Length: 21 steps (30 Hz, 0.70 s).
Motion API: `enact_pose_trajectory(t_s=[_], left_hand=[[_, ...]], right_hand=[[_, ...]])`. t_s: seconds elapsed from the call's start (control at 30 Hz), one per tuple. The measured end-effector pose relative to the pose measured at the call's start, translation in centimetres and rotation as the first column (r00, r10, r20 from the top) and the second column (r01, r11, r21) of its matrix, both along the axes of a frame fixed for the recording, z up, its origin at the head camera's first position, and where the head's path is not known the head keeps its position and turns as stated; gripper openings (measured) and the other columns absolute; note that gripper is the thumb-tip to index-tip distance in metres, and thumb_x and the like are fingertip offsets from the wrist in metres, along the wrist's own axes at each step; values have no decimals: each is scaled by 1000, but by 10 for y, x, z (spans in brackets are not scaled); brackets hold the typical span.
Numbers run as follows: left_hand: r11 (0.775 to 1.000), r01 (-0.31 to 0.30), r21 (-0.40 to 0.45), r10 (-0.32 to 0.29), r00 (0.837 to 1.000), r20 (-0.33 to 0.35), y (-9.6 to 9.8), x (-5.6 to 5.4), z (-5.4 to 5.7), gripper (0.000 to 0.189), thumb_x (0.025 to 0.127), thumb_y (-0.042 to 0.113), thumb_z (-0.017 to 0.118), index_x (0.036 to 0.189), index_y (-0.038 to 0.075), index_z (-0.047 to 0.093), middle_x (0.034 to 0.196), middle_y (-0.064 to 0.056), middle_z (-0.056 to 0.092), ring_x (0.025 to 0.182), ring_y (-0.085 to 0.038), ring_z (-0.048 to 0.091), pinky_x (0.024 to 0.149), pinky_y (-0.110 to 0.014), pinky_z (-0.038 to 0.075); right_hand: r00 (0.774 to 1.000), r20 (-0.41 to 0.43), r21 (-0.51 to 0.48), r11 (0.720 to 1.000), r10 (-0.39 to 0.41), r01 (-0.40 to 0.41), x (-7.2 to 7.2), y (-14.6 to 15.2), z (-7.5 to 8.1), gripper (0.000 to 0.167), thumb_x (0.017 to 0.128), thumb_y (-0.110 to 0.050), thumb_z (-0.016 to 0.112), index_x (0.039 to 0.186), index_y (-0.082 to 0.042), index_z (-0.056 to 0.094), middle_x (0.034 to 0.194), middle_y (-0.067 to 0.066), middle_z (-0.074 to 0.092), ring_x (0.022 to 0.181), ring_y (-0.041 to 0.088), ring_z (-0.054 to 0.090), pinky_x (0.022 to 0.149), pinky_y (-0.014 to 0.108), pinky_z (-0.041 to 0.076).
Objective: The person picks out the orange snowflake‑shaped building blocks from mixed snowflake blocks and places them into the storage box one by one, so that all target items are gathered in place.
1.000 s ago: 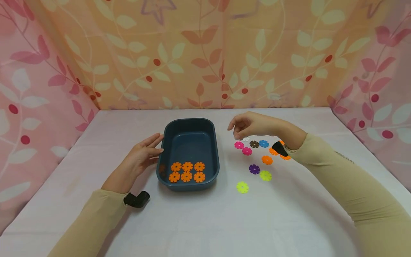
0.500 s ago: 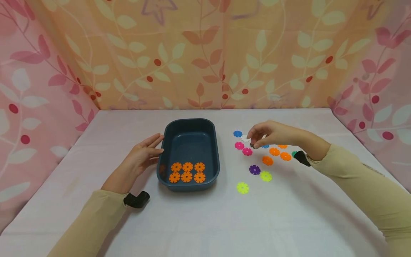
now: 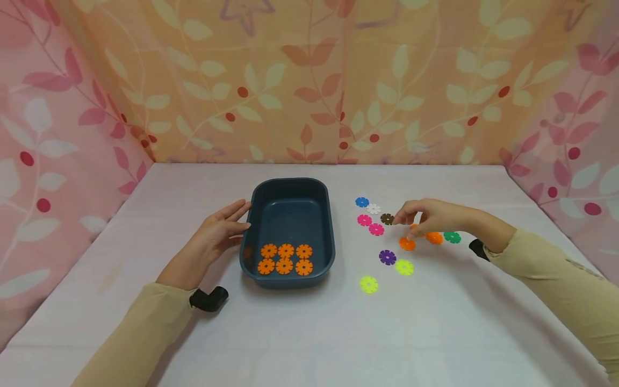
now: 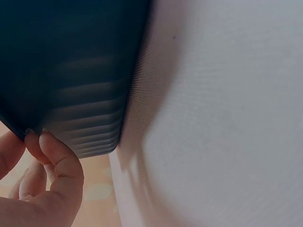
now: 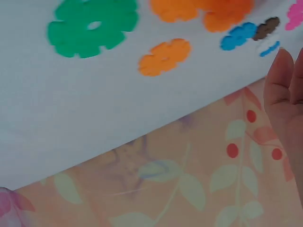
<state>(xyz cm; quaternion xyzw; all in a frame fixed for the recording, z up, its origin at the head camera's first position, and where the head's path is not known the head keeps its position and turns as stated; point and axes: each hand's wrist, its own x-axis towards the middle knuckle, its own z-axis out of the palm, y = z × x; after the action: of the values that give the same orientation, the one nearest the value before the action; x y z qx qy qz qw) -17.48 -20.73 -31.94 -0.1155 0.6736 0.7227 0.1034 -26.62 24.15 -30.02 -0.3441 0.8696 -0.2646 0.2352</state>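
A dark blue rectangular tray [image 3: 292,215] stands left of the middle of the table. Several orange notched plastic discs [image 3: 285,251] lie in two rows at its near end. My left hand [image 3: 208,239] touches the tray's left side; the left wrist view shows its fingertips [image 4: 45,137] against the wall just below the rim. Over loose discs at the right hovers my right hand [image 3: 435,216], fingers bent downward with a gap between thumb and fingers. Beneath them are an orange disc [image 3: 407,244] and a partly hidden blue one. A brown disc [image 3: 387,219] lies beside the fingertips.
Around the right hand lie pink [image 3: 376,229], white [image 3: 373,209], purple [image 3: 387,257], yellow-green [image 3: 369,285] and green [image 3: 452,237] discs. A far-left blue disc [image 3: 362,202] tops this group. Patterned curtains [image 3: 309,80] border the white tablecloth [image 3: 290,333] at the back and sides.
My right hand has moved right and nearer, from beside the blue and white discs, past the brown disc, to the orange ones. My left hand stays at the tray.
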Motion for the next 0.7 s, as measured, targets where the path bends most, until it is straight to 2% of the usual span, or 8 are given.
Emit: enact_pose_trajectory(t_s=[0.23, 0.43, 0.7], left_hand=[[1000, 6, 4, -6, 1000, -11, 0, 0, -1, 69, 96, -3, 53, 156, 13, 21, 158, -3, 25, 84, -9, 61, 79, -27, 46], [1000, 3, 6, -3, 1000, -13, 0, 0, -2, 69, 96, -3, 52, 156, 13, 21, 158, -3, 25, 84, -9, 62, 80, -27, 46], [1000, 2, 3, -2, 1000, -11, -1, 0, -2, 69, 96, -3, 52, 156, 13, 21, 157, -3, 25, 85, -9, 61, 81, -28, 45]], right_hand=[[1000, 15, 24, 1000, 9, -9, -4, 13, -13, 33, 85, -16, 75, 117, -9, 66, 108, 6, 57, 106, 27, 48, 83, 39, 45], [999, 36, 38, 999, 6, -8, -10, 19, -25, 31, 83, -16, 77, 113, -12, 66, 100, 6, 53, 96, 27, 45, 75, 32, 44], [999, 49, 41, 999, 21, -23, -13, 20, -37, 36, 80, -23, 80, 112, -13, 66, 98, 2, 53, 96, 24, 45, 79, 28, 44]])
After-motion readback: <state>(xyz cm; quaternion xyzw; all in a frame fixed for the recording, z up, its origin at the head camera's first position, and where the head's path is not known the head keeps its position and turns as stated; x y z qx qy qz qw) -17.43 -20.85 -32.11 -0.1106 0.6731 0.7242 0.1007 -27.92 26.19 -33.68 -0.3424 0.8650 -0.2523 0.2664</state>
